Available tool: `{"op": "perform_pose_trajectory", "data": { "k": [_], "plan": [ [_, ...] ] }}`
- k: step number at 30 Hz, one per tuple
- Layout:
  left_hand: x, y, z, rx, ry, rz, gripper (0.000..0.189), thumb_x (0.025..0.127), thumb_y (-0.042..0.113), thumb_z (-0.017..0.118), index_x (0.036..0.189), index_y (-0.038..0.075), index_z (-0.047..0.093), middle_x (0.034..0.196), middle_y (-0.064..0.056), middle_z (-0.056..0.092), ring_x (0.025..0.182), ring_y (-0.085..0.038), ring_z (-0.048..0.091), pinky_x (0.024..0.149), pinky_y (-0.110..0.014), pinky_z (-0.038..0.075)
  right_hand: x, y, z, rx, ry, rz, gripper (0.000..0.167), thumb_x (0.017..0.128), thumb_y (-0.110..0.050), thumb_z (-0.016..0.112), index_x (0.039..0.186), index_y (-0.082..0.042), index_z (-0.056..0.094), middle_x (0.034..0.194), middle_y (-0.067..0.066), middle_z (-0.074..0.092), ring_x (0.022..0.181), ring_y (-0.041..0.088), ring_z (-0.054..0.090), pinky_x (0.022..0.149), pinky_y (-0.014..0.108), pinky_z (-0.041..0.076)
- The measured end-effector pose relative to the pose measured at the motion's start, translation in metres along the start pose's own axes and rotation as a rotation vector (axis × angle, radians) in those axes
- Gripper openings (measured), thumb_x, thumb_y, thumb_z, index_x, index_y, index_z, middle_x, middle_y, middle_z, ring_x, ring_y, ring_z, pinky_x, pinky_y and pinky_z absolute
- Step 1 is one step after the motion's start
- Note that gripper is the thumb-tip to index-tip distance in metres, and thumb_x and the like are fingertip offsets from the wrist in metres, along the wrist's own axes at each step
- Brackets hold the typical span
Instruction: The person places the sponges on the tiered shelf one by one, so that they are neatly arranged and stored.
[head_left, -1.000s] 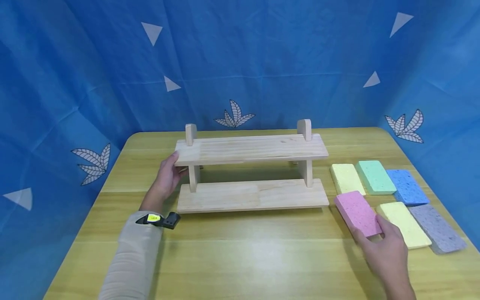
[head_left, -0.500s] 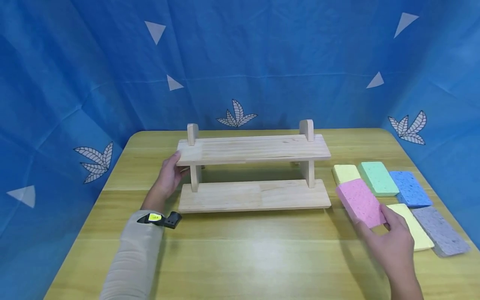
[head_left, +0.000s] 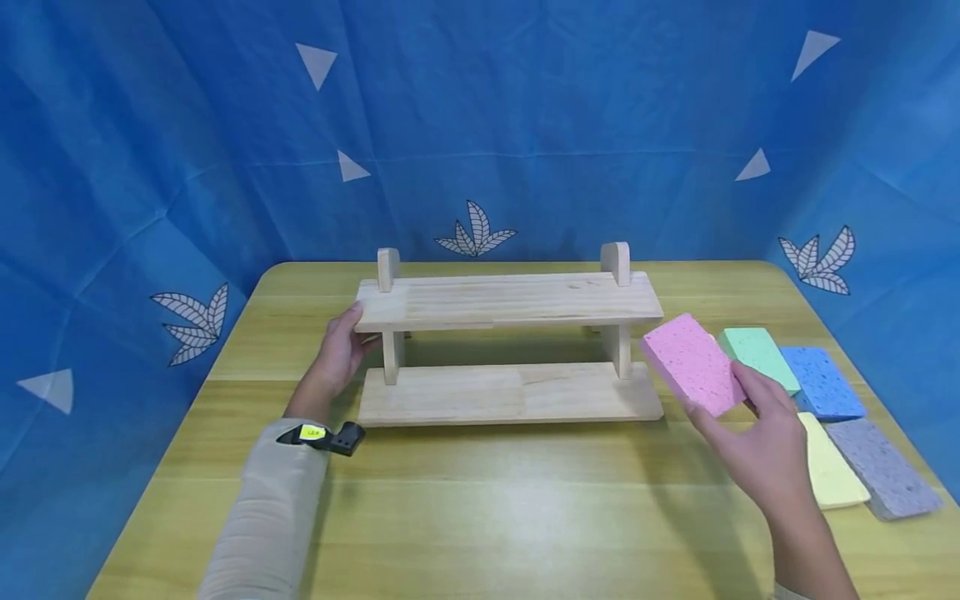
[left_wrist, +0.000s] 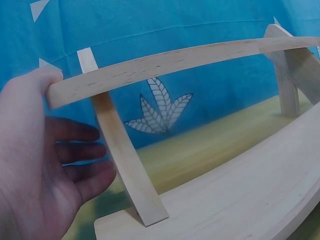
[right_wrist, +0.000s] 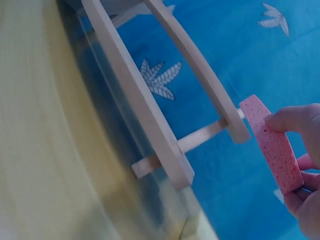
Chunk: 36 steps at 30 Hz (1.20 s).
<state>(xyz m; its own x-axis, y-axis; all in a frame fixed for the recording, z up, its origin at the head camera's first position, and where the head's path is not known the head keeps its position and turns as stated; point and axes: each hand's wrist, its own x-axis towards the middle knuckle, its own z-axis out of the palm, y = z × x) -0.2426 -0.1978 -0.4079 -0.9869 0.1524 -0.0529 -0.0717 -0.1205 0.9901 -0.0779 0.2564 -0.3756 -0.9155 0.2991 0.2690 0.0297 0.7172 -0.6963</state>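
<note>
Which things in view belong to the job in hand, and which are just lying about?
Likely in the job:
pink sponge, held in the right hand
two-tier wooden shelf, left hand on its upper board

Apparently lying about:
green sponge
blue sponge
yellow sponge
grey sponge

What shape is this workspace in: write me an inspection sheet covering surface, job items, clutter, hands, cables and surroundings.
Surface: table with a yellowish wood-grain top.
Job items: two-tier wooden shelf standing upright; pink sponge raised beside its right end; green sponge, blue sponge, yellow sponge and gray sponge lying at the right.
Clutter: nothing seen.
Hands: left hand holds the shelf's upper left end; right hand pinches the pink sponge.
Cables: nothing seen.
Surroundings: blue cloth behind and at both sides, printed with leaves and pale triangles.
</note>
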Motion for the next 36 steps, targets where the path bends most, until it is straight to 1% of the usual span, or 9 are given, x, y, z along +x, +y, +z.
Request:
{"op": "perform_pose_trajectory", "data": {
  "k": [2, 3, 5, 9, 12, 18, 23, 29, 36],
  "plan": [
    [0.001, 0.000, 0.001, 0.008, -0.001, -0.001, 0.060, 0.102, 0.038, 0.027, 0.146, -0.001, 0.025, 0.143, -0.024, 0.031, 0.134, -0.036, 0.033, 0.109, -0.048, 0.028, 0.005, -0.005, 0.003, 0.006, -0.012, -0.053, 0.071, 0.078, -0.017, 0.075, 0.139, 0.000, 0.042, 0.137, 0.022, 0.044, 0.122, 0.040, 0.044, 0.101, 0.031, 0.040],
    [0.001, 0.000, 0.001, 0.011, -0.001, -0.002, 0.060, 0.102, 0.039, 0.027, 0.147, 0.000, 0.025, 0.143, -0.023, 0.031, 0.134, -0.036, 0.033, 0.109, -0.048, 0.028, 0.008, -0.008, 0.005, 0.012, -0.021, -0.076, 0.071, 0.077, -0.016, 0.076, 0.138, 0.000, 0.043, 0.136, 0.022, 0.044, 0.123, 0.041, 0.043, 0.100, 0.042, 0.040],
    [0.002, 0.001, 0.002, 0.016, 0.001, -0.004, 0.060, 0.102, 0.040, 0.026, 0.147, 0.001, 0.024, 0.143, -0.023, 0.031, 0.133, -0.034, 0.035, 0.109, -0.048, 0.029, 0.013, -0.012, 0.009, 0.019, -0.041, -0.122, 0.071, 0.076, -0.014, 0.076, 0.138, 0.000, 0.044, 0.135, 0.023, 0.045, 0.123, 0.043, 0.043, 0.094, 0.061, 0.036],
    [0.004, 0.001, 0.002, 0.027, 0.016, -0.015, 0.059, 0.102, 0.039, 0.024, 0.146, 0.000, 0.025, 0.141, -0.023, 0.034, 0.126, -0.028, 0.042, 0.108, -0.047, 0.031, 0.024, -0.019, 0.018, 0.007, -0.062, -0.218, 0.071, 0.071, -0.009, 0.078, 0.134, 0.001, 0.048, 0.129, 0.023, 0.050, 0.117, 0.042, 0.046, 0.089, 0.060, 0.038],
    [0.004, 0.001, 0.001, 0.026, 0.020, -0.020, 0.058, 0.102, 0.038, 0.024, 0.146, -0.001, 0.026, 0.139, -0.022, 0.035, 0.124, -0.027, 0.043, 0.107, -0.047, 0.032, 0.032, -0.024, 0.024, -0.015, -0.104, -0.279, 0.070, 0.071, -0.012, 0.079, 0.133, 0.001, 0.049, 0.127, 0.021, 0.051, 0.115, 0.041, 0.048, 0.087, 0.060, 0.040],
    [0.006, 0.001, 0.001, 0.028, 0.005, -0.010, 0.060, 0.102, 0.040, 0.025, 0.146, 0.000, 0.026, 0.141, -0.022, 0.034, 0.129, -0.032, 0.039, 0.108, -0.047, 0.032, 0.050, -0.035, 0.036, -0.012, -0.235, -0.383, 0.070, 0.073, -0.017, 0.078, 0.133, 0.001, 0.048, 0.131, 0.019, 0.050, 0.118, 0.040, 0.048, 0.090, 0.060, 0.040],
    [0.005, 0.000, 0.000, 0.048, 0.000, -0.015, 0.060, 0.102, 0.041, 0.023, 0.146, -0.001, 0.025, 0.141, -0.023, 0.034, 0.125, -0.026, 0.043, 0.104, -0.042, 0.036, 0.062, -0.043, 0.047, -0.011, -0.293, -0.464, 0.068, 0.072, -0.015, 0.078, 0.132, 0.002, 0.049, 0.131, 0.018, 0.051, 0.118, 0.038, 0.049, 0.092, 0.057, 0.041],
    [0.005, -0.001, 0.000, 0.035, -0.001, -0.012, 0.059, 0.102, 0.039, 0.023, 0.146, -0.001, 0.025, 0.140, -0.023, 0.034, 0.125, -0.027, 0.042, 0.105, -0.043, 0.034, 0.074, -0.053, 0.056, -0.016, -0.372, -0.517, 0.069, 0.073, -0.017, 0.077, 0.133, 0.003, 0.048, 0.131, 0.017, 0.051, 0.121, 0.037, 0.047, 0.096, 0.055, 0.039],
    [0.004, -0.001, 0.001, 0.050, 0.007, -0.002, 0.058, 0.103, 0.039, 0.023, 0.145, 0.000, 0.028, 0.137, -0.022, 0.037, 0.118, -0.021, 0.047, 0.101, -0.039, 0.038, 0.087, -0.072, 0.062, -0.077, -0.477, -0.547, 0.067, 0.078, -0.023, 0.074, 0.136, -0.001, 0.047, 0.135, 0.015, 0.049, 0.125, 0.034, 0.046, 0.099, 0.052, 0.039]
  ]
}}
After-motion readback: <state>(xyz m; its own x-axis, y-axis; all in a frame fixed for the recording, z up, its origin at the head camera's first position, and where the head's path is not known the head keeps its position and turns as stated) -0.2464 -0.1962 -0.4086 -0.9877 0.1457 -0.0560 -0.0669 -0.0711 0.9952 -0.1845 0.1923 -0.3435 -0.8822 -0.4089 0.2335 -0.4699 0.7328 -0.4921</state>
